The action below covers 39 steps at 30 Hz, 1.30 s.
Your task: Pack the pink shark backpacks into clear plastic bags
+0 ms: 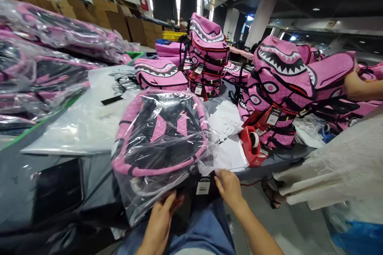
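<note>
A pink and black backpack (pixel 167 143) lies back-panel up on the table in front of me, inside a clear plastic bag (pixel 140 203). At the bag's near edge my left hand (pixel 159 221) has its thumb and fingers closed on the plastic. My right hand (pixel 229 188) pinches the bag's edge at the near right corner. Between the hands a black tag with a white label (pixel 203 187) hangs at the bag's near side. Part of the left hand's fingers is hidden under the plastic.
A red tape dispenser (pixel 253 147) and white papers (pixel 229 151) are right of the backpack. Stacked pink shark-face backpacks (pixel 208 44) stand behind. Flat plastic bags (pixel 80 119), a dark tablet-like panel (pixel 58 187) and bagged backpacks (pixel 48 67) are leftward. Another person's arm (pixel 363 87) reaches in at right.
</note>
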{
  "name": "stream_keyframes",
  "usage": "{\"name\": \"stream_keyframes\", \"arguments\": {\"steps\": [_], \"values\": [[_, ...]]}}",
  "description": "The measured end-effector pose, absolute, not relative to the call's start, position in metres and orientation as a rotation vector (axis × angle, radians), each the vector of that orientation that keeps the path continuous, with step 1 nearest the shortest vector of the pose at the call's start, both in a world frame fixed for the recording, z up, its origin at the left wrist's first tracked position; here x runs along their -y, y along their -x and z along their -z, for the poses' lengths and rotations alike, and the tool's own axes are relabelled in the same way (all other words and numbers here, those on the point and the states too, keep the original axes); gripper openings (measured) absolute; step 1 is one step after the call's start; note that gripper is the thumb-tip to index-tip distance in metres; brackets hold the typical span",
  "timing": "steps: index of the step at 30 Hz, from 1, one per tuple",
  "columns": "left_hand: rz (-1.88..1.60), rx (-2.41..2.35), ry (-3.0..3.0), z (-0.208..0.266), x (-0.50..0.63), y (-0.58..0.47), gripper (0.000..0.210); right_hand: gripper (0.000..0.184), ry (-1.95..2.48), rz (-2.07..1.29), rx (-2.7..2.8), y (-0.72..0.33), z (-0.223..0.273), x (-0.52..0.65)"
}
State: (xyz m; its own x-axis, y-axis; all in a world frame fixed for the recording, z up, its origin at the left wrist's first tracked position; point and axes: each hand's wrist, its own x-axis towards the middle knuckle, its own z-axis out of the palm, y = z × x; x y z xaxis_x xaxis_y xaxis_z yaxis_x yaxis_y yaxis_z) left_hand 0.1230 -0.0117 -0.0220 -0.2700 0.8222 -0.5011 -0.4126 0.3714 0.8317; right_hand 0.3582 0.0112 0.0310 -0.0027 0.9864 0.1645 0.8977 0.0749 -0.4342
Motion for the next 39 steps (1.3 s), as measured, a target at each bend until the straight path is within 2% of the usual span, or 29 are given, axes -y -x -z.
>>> {"name": "stream_keyframes", "arguments": {"steps": [4,9,13,14,16,18,19,21,23,27,31,37,39], "values": [[-1.047,-1.326,-0.411,0.035,0.014,-0.144,0.045,0.020,1.842,-0.241,2.004,-0.357,-0.038,-0.004],[-0.952,-1.082,-0.620,0.035,0.004,-0.183,0.056,0.022,1.814,-0.668,1.868,-0.363,-0.046,0.002],[-0.831,-0.941,-0.581,0.025,0.005,-0.183,0.065,0.024,1.829,-0.751,1.879,-0.382,-0.057,0.002],[-0.796,-0.902,-0.579,0.022,0.008,-0.177,0.063,0.030,1.850,-0.757,1.928,-0.384,-0.059,0.004],[-0.740,-0.860,-0.583,0.015,0.013,-0.161,0.057,0.055,1.867,-0.705,2.051,-0.383,-0.061,0.010],[-0.714,-0.873,-0.592,0.007,0.017,-0.149,0.053,0.082,1.851,-0.493,2.134,-0.372,-0.057,0.018],[-0.719,-0.891,-0.589,0.003,0.018,-0.145,0.052,0.088,1.833,-0.349,2.145,-0.363,-0.052,0.021],[-0.736,-0.922,-0.559,-0.003,0.018,-0.142,0.051,0.080,1.787,-0.139,2.119,-0.348,-0.041,0.028],[-0.739,-0.945,-0.490,-0.006,0.018,-0.141,0.053,0.061,1.770,-0.128,2.022,-0.340,-0.033,0.032],[-0.690,-0.942,-0.322,-0.010,0.018,-0.142,0.057,0.037,1.813,-0.388,1.753,-0.345,-0.040,0.038],[-0.673,-0.887,-0.314,-0.012,0.013,-0.151,0.052,0.016,1.681,-0.654,1.842,-0.348,-0.058,0.047],[-0.691,-0.903,-0.444,-0.002,0.011,-0.167,0.052,0.028,1.669,-0.958,1.859,-0.344,-0.048,0.050],[-0.691,-0.970,-0.446,0.003,0.013,-0.166,0.055,0.032,1.700,-0.950,1.854,-0.347,-0.044,0.053]]}}
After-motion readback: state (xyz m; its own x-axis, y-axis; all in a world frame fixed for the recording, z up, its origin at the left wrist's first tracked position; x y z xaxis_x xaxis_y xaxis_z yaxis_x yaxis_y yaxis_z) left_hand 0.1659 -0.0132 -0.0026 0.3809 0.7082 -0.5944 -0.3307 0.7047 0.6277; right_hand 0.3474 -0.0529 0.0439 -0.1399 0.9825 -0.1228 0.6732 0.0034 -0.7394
